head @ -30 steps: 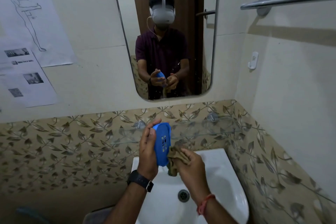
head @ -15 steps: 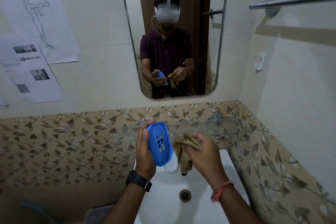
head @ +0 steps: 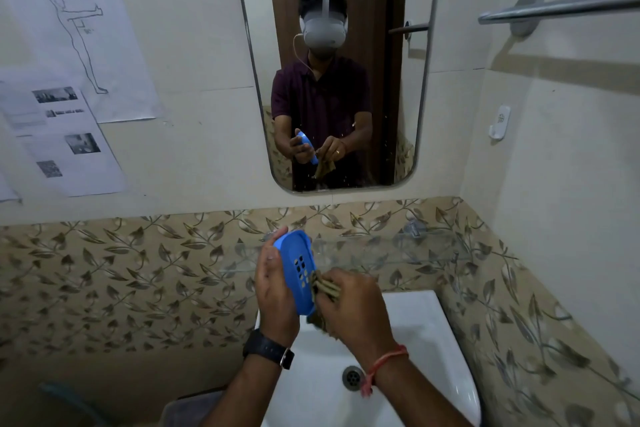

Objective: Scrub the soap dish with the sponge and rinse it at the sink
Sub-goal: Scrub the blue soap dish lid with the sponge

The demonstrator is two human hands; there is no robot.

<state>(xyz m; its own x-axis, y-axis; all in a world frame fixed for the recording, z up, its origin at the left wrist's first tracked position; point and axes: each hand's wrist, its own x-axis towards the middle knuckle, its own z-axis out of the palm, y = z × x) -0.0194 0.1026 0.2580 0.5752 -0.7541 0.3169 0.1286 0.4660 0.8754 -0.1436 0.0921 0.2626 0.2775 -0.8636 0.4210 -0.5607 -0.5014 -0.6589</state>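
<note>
A blue oval soap dish (head: pixel 298 272) with drain holes stands on edge above the white sink (head: pixel 429 340), its hollow side facing right. My left hand (head: pixel 275 291) grips it from behind, a black watch on the wrist. My right hand (head: pixel 356 307) is closed on a brownish, worn sponge (head: pixel 323 288) and presses it against the lower inside of the dish. Part of the sponge hangs below my fingers. The tap is hidden behind my hands.
The sink drain (head: pixel 352 378) lies below my right wrist. A glass shelf (head: pixel 398 250) runs along the leaf-patterned tiles behind the dish. A mirror (head: pixel 337 62) hangs above, a towel bar (head: pixel 561 5) at upper right, a wall hook (head: pixel 499 121) below it, papers (head: pixel 69 135) at left.
My right hand has brought the sponge from beside the dish back against its lower inside. The dish has tilted a little and stays in my left hand.
</note>
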